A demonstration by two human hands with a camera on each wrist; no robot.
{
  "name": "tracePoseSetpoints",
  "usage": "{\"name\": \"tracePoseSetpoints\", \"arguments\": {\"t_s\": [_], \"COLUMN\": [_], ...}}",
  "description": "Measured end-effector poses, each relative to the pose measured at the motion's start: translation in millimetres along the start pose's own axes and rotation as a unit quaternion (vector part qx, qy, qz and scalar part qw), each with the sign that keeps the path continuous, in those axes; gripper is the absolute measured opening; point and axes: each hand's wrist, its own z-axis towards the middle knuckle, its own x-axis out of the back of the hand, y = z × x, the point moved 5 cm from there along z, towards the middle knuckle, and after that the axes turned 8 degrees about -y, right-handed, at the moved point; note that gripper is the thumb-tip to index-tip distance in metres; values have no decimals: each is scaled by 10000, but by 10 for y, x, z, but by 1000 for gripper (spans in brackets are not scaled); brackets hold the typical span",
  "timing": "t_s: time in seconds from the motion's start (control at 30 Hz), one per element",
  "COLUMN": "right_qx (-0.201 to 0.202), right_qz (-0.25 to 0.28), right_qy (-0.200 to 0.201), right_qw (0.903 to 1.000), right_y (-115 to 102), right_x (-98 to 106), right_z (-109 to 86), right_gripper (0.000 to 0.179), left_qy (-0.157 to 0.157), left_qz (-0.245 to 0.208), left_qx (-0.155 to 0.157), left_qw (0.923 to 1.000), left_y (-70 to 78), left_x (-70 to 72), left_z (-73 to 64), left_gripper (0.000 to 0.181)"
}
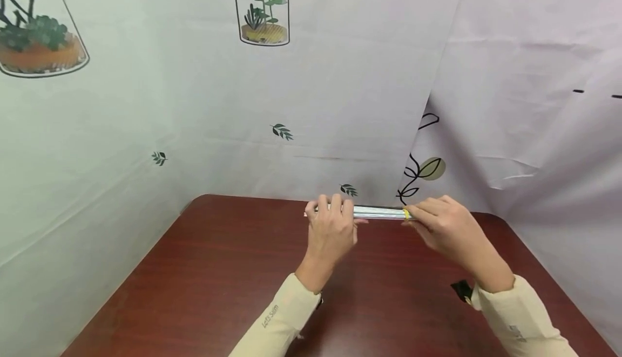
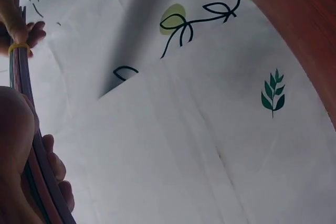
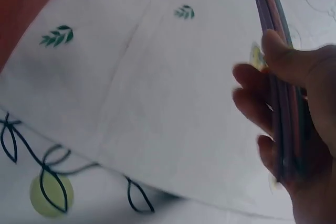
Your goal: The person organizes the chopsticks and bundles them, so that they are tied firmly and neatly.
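Note:
Above the table, a bundle of long thin sticks (image 1: 379,213) is held level between two hands. Purple, pink and green sticks (image 3: 286,124) lie side by side in the right wrist view. A yellow band (image 1: 407,214), probably a rubber band, circles the bundle near its right part. My left hand (image 1: 332,233) grips the left part, fingers over the top and thumb on the near side. The right hand (image 1: 452,233) holds the right end, its fingertips at the band. That end is hidden inside the right palm.
The dark red table (image 1: 218,270) has rounded far corners. Pale cloth (image 1: 340,103) printed with plants hangs behind it and along both sides. Beside the right cuff, a small dark object (image 1: 461,290) shows, perhaps part of the wrist camera's strap.

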Motion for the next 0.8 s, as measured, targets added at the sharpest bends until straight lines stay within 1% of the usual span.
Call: {"name": "tracePoseSetpoints", "arguments": {"t_s": [0.07,0.13,0.17,0.3,0.33,0.37,0.4,0.43,0.53,0.6,0.67,0.73,0.8], "right_qx": [27,11,-17,-86,-121,-145,-146,-110,-22,38,-42,-198,-289], "right_qz": [-233,-434,-517,-808,-823,-818,-793,-773,-690,-503,-286,-58,0], "right_qy": [141,230,259,222,204,202,141,59,-234,-423,-505,-455,-417], "right_qw": [9996,9988,9983,9964,9963,9963,9966,9969,9973,9978,9983,9988,9987], "right_y": [-28,-46,-50,-57,-60,-66,-78,-98,-174,-195,-157,-82,-21], "right_x": [-35,-76,-94,-160,-179,-198,-223,-255,-353,-391,-365,-288,-221], "right_z": [15,26,30,33,40,47,56,68,110,133,126,97,57], "right_gripper": [45,45,46,44,44,44,45,45,50,54,58,60,58], "left_qy": [-32,-50,-80,-185,-216,-238,-290,-332,-503,-640,-678,-619,-618], "left_qz": [-26,-42,-64,-86,-96,-114,-80,-67,-30,48,103,145,150], "left_qx": [37,89,122,214,225,233,211,147,-29,-134,-138,-96,-58], "left_qw": [10000,9999,9999,9996,9995,9994,9993,9993,9987,9978,9976,9979,9980], "left_y": [16,22,21,5,-3,-8,-5,12,90,121,113,68,36], "left_x": [-15,-26,-32,-51,-53,-58,-59,-58,-57,-48,-42,-36,-36], "left_z": [-6,-17,-20,-18,-18,-18,-20,-24,-41,-45,-40,-23,-9], "left_gripper": [31,35,33,29,24,22,26,29,27,32,33,38,39]}}
